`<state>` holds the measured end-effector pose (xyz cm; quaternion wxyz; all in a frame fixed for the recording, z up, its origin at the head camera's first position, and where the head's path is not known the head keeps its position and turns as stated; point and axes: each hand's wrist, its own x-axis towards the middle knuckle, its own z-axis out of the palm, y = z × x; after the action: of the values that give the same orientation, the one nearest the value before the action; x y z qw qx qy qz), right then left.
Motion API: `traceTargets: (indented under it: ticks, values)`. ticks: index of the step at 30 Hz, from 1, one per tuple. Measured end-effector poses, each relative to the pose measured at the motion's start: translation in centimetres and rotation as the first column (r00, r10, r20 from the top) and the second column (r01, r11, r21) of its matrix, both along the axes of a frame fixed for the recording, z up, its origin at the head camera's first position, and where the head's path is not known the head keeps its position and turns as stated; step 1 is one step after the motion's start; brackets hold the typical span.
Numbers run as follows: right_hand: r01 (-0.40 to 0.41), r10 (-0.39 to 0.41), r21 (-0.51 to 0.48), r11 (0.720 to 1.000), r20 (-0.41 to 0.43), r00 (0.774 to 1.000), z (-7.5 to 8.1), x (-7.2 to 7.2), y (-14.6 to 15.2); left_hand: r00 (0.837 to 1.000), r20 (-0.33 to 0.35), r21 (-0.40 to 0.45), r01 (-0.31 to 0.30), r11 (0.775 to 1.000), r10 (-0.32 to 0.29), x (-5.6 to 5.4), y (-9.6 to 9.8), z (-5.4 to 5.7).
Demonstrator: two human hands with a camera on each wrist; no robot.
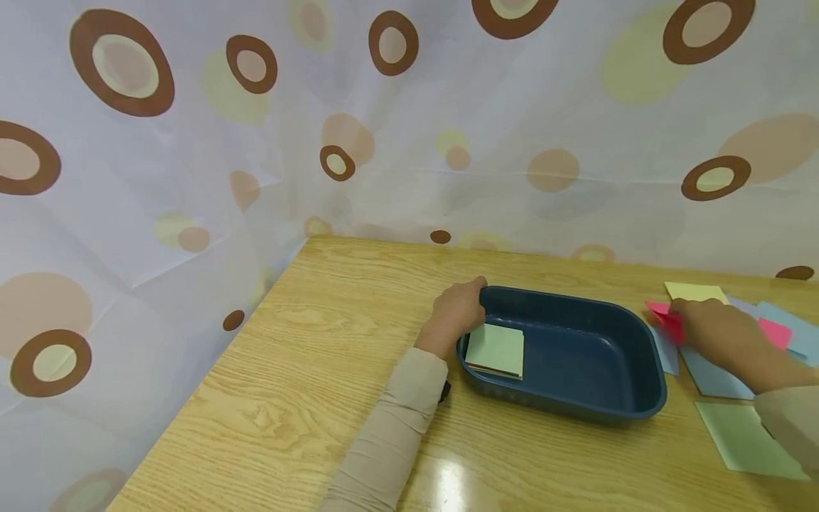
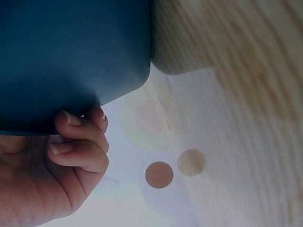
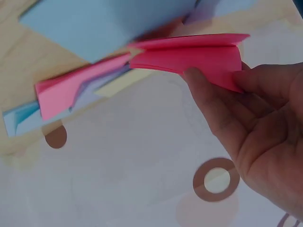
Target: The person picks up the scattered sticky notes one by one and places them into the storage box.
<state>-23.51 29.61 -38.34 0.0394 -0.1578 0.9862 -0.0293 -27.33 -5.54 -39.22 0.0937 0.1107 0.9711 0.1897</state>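
A dark blue plastic tub (image 1: 576, 355) stands on the wooden table, with a small stack of square paper notes (image 1: 495, 348), pale green on top, at its left end. My left hand (image 1: 453, 313) grips the tub's left rim near the far corner; in the left wrist view its fingers (image 2: 78, 153) curl against the outer wall. To the right of the tub, my right hand (image 1: 719, 338) pinches a bright pink folded paper note (image 3: 199, 61) between thumb and fingers. The pink note is held over other loose papers, close past the tub's right rim.
Right of the tub lie a yellow paper (image 1: 694, 291), blue papers (image 1: 716, 377), another pink note (image 1: 775, 333) and a light green sheet (image 1: 745, 437). A patterned curtain (image 1: 409, 192) hangs along the table's back and left edges.
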Motion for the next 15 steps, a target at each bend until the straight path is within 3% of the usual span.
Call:
traceTargets:
  ticks: [5, 12, 15]
  values:
    - [-0.026, 0.026, -0.015, 1.000, -0.032, 0.999, 0.6, 1.2, 0.1, 1.000, -0.008, 0.012, 0.007, 1.000, -0.007, 0.0, 0.0, 0.0]
    - [-0.085, 0.091, -0.099, 0.991, 0.057, 0.994, -1.0, 2.9, 0.5, 1.000, 0.002, 0.019, 0.010, 1.000, -0.010, 0.1, 0.2, 0.0]
    - [-0.084, 0.093, -0.107, 0.991, 0.085, 0.992, -1.1, 2.6, 0.7, 1.000, 0.008, 0.031, 0.007, 1.000, -0.007, 0.0, 0.0, 0.0]
